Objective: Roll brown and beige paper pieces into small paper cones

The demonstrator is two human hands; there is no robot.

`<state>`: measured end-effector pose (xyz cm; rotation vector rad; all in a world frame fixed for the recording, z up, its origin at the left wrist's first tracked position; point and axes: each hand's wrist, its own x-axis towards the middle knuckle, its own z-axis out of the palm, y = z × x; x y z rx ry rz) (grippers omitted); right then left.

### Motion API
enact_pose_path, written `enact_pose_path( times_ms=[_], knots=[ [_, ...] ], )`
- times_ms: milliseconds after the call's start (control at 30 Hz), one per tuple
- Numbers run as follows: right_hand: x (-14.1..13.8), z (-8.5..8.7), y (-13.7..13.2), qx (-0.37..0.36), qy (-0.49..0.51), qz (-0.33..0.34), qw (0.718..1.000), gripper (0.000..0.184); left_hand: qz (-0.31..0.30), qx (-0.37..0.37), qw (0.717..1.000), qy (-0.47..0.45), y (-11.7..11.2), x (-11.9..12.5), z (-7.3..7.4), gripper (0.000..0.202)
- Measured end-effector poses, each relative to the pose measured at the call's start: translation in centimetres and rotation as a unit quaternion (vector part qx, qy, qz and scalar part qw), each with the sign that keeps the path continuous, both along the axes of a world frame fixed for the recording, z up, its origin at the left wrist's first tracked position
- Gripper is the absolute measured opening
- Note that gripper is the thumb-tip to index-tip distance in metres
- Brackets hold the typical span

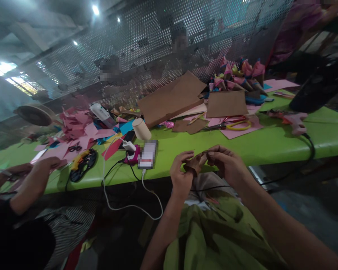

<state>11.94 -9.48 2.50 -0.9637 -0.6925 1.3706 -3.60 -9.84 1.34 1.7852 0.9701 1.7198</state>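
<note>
One small folded brown paper piece (pixel 196 165) just off the near edge of the green table (pixel 171 144). Gripped on its left side between thumb and curled fingers of left hand (pixel 182 175); pinched at its right end by right hand (pixel 227 163), thumb and fingertips brought together. Below both, olive cloth (pixel 208 240). Left along the near edge, a phone (pixel 147 155) with a white cable (pixel 105 187) near it, beside a magenta power block (pixel 133 154); farther left, another person's hand (pixel 51 162). To the right, a pink glue gun (pixel 297 123). Farther back, scissors (pixel 224 125) with red and yellow handles, brown cardboard (pixel 174 95), and heaped paper cones (pixel 258 71). Behind everything, a perforated screen (pixel 146 48).
</note>
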Motion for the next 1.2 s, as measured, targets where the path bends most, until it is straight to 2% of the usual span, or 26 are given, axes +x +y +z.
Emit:
enact_pose_path(
  times_ms=[167,267,600,733,867,1200],
  knots=[
    [-0.1,0.1,-0.1,-0.012,0.006,0.015,1.000,0.023,-0.062,-0.100,0.992,0.038,0.4,0.0,0.5,0.022],
    [-0.1,0.0,-0.1,-0.011,0.003,0.026,1.000,0.025,-0.070,-0.124,0.989,0.037,0.4,0.0,0.6,0.020],
    [-0.2,-1.3,0.2,-0.010,0.003,0.031,0.999,0.027,-0.064,-0.038,0.994,0.074,0.4,-0.4,-0.2,0.026],
    [-0.3,-1.2,0.2,-0.013,0.012,0.020,1.000,0.030,-0.052,-0.004,0.993,0.109,0.5,-0.6,-0.6,0.028],
    [-0.6,-1.0,0.1,-0.012,0.021,0.022,0.999,0.032,-0.034,0.023,0.994,0.101,0.6,-0.4,-1.0,0.028],
    [-1.8,-1.2,-0.8,-0.031,0.057,0.038,0.997,0.034,0.022,-0.011,0.998,0.050,0.0,0.4,-0.2,0.014]
  ],
)
